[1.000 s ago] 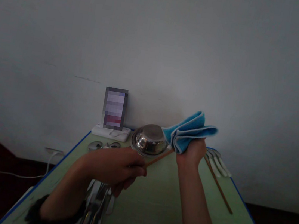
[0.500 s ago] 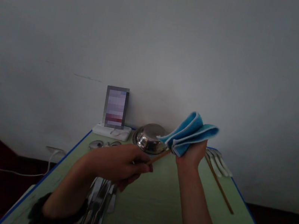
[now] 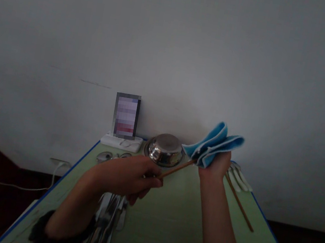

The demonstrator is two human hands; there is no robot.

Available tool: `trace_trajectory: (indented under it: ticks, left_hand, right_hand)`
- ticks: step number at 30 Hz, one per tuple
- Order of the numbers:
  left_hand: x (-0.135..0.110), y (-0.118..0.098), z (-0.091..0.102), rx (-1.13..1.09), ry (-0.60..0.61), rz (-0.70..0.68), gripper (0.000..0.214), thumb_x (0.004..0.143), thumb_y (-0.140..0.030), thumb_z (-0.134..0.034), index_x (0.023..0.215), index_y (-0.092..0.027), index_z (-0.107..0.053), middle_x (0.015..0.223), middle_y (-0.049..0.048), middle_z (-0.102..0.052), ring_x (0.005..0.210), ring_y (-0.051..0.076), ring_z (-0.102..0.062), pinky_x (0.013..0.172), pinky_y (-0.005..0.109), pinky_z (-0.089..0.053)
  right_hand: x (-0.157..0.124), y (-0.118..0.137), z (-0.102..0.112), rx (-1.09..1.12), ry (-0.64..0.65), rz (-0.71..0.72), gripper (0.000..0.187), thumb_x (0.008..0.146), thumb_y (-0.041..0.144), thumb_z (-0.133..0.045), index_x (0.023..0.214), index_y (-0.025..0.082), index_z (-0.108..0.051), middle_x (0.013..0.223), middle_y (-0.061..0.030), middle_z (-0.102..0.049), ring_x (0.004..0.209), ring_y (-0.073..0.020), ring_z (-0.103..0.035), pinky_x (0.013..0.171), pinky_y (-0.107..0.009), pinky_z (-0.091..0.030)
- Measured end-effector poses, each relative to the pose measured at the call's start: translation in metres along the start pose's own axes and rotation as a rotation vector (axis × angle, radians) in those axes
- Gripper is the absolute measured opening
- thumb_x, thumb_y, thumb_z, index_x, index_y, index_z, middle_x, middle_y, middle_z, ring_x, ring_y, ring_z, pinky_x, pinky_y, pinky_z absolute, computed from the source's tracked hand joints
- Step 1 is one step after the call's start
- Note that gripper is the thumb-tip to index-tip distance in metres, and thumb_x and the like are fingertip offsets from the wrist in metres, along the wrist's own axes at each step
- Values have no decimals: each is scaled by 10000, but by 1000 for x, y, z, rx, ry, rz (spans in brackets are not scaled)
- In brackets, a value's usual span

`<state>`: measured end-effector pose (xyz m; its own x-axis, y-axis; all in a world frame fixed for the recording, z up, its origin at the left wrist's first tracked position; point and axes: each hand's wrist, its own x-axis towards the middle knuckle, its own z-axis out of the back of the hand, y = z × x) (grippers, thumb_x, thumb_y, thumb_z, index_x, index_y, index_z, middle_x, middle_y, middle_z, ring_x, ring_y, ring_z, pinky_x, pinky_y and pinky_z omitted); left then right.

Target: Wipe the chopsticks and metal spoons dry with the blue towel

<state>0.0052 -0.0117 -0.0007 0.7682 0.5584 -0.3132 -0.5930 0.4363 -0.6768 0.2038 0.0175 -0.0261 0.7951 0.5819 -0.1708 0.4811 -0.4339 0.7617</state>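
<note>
Between thumb and fingers, my left hand pinches the near end of a brown chopstick. The stick slants up to the right, and its far end goes into a folded blue cloth with pale edges. My right hand is closed around that cloth, gripping it about the stick; most of its fingers are hidden behind the fabric. Just behind the chopstick, an upturned shiny metal bowl sits on the table. A black band circles my left wrist.
The green table stands against a grey wall. Metal cutlery and spoons lie under and beside my left arm. Another chopstick and several white spoons lie at right. A blurred-out screen stands on a white block.
My right hand and the cloth have moved a little to the right along the chopstick, so more of the stick shows. My left hand has stayed almost in place.
</note>
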Motion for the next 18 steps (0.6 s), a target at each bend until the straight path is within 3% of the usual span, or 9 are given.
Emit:
trace_trajectory:
  ticks: [4, 10, 18]
  left_hand:
    - [-2, -1, 1, -1, 11, 30, 347, 869, -374, -352, 748, -140, -578, 535, -8, -575, 446, 104, -574, 436, 176, -430]
    - [-1, 0, 0, -9, 13, 16, 371, 876, -360, -339, 681, -134, -559, 490, -3, -562, 418, 97, -554, 439, 171, -434]
    - [-2, 1, 1, -67, 30, 33, 330, 868, -370, -357, 736, -145, -559, 477, -27, -524, 403, 94, -535, 412, 171, -428]
  right_hand:
    - [-1, 1, 0, -29, -15, -21, 102, 727, 208, -489, 627, 187, -495, 536, 70, -534, 520, -93, -537, 485, -216, -451]
    - [-4, -3, -1, -117, -17, -8, 161, 729, 315, -534, 682, 167, -576, 624, 38, -621, 584, -110, -576, 484, -217, -445]
    - [-3, -3, 2, -229, 83, 27, 182, 729, 260, -512, 573, 168, -534, 497, 63, -541, 472, -89, -486, 415, -200, -375]
